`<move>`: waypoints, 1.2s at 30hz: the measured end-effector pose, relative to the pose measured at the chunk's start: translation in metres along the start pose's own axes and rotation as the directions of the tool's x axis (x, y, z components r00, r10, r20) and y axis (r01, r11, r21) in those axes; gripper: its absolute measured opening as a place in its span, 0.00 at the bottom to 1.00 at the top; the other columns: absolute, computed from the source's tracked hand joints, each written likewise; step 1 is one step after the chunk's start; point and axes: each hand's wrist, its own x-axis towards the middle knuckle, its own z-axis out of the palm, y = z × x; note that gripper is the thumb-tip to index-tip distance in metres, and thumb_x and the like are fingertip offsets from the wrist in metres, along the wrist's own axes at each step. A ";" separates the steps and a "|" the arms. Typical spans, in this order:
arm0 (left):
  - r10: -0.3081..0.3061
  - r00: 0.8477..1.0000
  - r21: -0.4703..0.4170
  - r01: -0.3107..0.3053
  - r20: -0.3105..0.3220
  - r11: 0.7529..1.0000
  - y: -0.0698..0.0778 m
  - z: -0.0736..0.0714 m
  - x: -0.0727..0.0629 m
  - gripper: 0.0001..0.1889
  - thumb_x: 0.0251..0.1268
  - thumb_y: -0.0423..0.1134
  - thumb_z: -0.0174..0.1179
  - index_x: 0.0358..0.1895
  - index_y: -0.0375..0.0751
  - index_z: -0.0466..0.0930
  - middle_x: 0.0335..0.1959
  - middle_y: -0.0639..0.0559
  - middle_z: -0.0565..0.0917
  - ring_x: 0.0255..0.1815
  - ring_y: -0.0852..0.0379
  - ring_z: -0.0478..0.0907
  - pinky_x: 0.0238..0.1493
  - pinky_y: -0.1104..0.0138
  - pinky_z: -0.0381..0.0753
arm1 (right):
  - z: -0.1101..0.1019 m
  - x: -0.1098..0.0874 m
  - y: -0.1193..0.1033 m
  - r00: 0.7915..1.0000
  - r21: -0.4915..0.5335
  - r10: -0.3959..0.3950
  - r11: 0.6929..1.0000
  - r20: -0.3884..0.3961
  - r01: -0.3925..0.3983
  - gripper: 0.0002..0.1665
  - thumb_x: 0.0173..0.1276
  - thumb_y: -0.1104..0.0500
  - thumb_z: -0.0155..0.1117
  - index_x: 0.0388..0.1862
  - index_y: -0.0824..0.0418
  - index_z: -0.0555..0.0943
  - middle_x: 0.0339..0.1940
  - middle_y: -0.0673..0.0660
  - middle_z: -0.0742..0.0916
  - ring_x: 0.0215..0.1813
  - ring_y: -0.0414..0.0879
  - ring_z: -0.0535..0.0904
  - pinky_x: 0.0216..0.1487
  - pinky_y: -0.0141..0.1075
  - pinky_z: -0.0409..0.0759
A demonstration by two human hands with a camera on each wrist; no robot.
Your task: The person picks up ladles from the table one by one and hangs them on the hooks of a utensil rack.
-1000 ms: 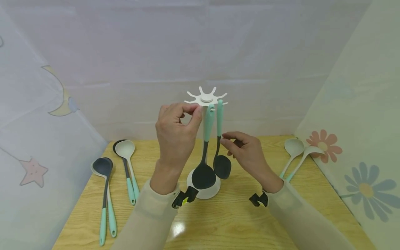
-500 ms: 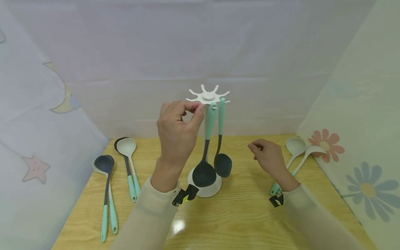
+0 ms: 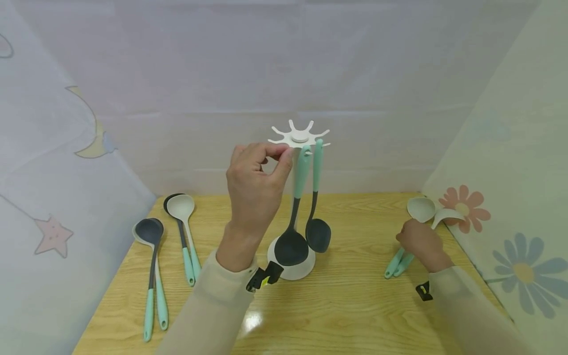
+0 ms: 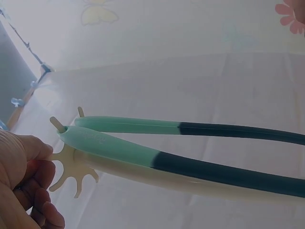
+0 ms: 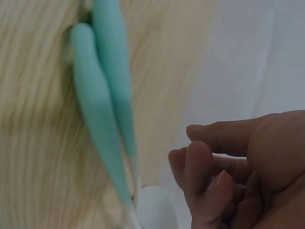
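Observation:
My left hand (image 3: 255, 182) pinches one prong of a white utensil rack (image 3: 300, 138), as the left wrist view also shows. From the rack's prongs hang two dark utensils with mint handles: a broad ladle (image 3: 291, 249) in front and a smaller-looking spoon or ladle (image 3: 318, 235) to its right. Over at the right, my right hand (image 3: 421, 242) hovers above two white-headed utensils, a spoon or ladle (image 3: 421, 209) and a ladle (image 3: 449, 215) seen from its side. Their mint handles (image 5: 97, 109) lie together; in the right wrist view my loosely curled fingers are apart from them.
On the table's left lie two crossed pairs of mint-handled utensils: a dark ladle (image 3: 149, 230) over a white one, and a white ladle (image 3: 181, 207) over a dark one. The rack's round white base (image 3: 293, 272) stands mid-table. Patterned cloth walls (image 3: 213, 74) enclose the table.
My right hand has moved away from the hanging dark utensil, going right and down to the white-headed pair. The left hand keeps its pinch on the rack.

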 end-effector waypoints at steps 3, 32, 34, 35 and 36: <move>0.002 1.000 -0.003 -0.002 0.001 1.000 0.000 0.000 0.001 0.05 0.66 0.35 0.74 0.36 0.36 0.91 0.35 0.47 0.92 0.39 0.48 0.76 0.43 0.67 0.73 | -0.001 0.000 0.005 0.997 -0.020 0.065 0.998 0.043 -0.064 0.15 0.75 0.59 0.57 0.29 0.65 0.81 0.22 0.56 0.79 0.25 0.49 0.71 0.27 0.42 0.71; -0.006 1.000 0.015 0.006 0.011 1.000 0.000 0.000 -0.001 0.04 0.66 0.34 0.73 0.36 0.37 0.92 0.34 0.48 0.92 0.38 0.49 0.76 0.43 0.65 0.73 | 0.024 0.025 0.020 0.999 0.088 -0.026 0.996 0.030 0.023 0.22 0.75 0.56 0.51 0.48 0.76 0.80 0.35 0.67 0.86 0.32 0.55 0.81 0.34 0.50 0.81; -0.004 1.000 0.016 0.004 0.008 1.000 0.000 0.000 0.000 0.04 0.66 0.34 0.73 0.35 0.37 0.92 0.35 0.48 0.92 0.38 0.49 0.76 0.43 0.66 0.73 | 0.022 0.025 0.013 0.998 0.171 -0.033 0.985 0.044 0.025 0.20 0.77 0.56 0.50 0.36 0.70 0.82 0.25 0.60 0.83 0.25 0.49 0.75 0.28 0.43 0.77; -0.003 1.000 0.015 0.003 0.008 1.000 0.000 0.000 0.000 0.04 0.66 0.34 0.73 0.35 0.37 0.92 0.35 0.48 0.93 0.38 0.49 0.76 0.43 0.66 0.72 | 0.021 0.025 0.009 0.998 0.216 -0.031 0.976 0.049 0.019 0.20 0.77 0.56 0.49 0.32 0.67 0.81 0.22 0.57 0.82 0.23 0.47 0.73 0.26 0.41 0.74; -0.003 1.000 0.014 0.003 0.007 1.000 0.000 0.000 0.000 0.04 0.66 0.34 0.73 0.35 0.37 0.92 0.35 0.48 0.93 0.38 0.49 0.76 0.43 0.66 0.72 | 0.021 0.024 0.006 0.998 0.262 -0.025 0.965 0.059 0.009 0.20 0.77 0.56 0.49 0.29 0.65 0.80 0.20 0.55 0.80 0.21 0.46 0.71 0.24 0.39 0.72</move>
